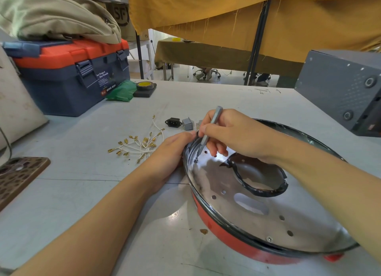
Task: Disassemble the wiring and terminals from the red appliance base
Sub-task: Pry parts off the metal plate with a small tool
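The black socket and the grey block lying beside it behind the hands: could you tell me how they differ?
The black socket is dark and shows a recessed face with pins, while the grey block is pale and boxy with no opening visible. The black socket lies fully in view; the grey block is nearer the right hand. Both rest loose on the table, beyond the red appliance base.

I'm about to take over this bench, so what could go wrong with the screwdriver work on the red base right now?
1. The screwdriver, held at a slant by the right hand, could slip off the screw and scratch the metal plate.
2. The left hand grips the rim of the red base beside the tip, so a slip might jab its fingers.
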A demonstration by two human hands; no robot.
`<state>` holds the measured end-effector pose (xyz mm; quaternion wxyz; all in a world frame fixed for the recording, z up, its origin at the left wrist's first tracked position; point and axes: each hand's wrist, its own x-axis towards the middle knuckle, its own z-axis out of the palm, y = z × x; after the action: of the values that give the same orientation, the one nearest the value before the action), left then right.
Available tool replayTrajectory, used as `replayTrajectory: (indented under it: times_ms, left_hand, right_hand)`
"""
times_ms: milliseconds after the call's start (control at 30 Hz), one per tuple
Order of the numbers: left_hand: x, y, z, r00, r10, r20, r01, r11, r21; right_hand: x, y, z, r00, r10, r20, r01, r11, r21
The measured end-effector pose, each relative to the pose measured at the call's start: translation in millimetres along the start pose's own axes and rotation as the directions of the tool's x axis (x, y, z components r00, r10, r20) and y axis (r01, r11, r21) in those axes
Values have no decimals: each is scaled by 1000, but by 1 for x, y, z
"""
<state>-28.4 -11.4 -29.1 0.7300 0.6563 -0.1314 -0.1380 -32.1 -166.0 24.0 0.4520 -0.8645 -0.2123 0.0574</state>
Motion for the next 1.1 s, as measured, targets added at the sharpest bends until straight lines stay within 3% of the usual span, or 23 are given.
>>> replayTrajectory:
  times_ms: [333,433,700,1100]
  left_hand:
    - [2,-2,-3,999,-2,-40,5,998,70]
    - [2,-2,-2,999,9,-54,-4,995,100]
    - [1,-1,-1,1000,-4,16,4,999,-36]
    - [2,-4,-3,1000,-7,12,8,1000,-28]
  right_hand:
    - [-1,-2,-1,1000,-13,13,11,993,117]
    - [0,-2,2,999,-16,-31,19,995,100]
    - [1,-1,3,995,-61,-74,58,997,-46]
    - [1,-1,0,998,-54,-35,54,998,11]
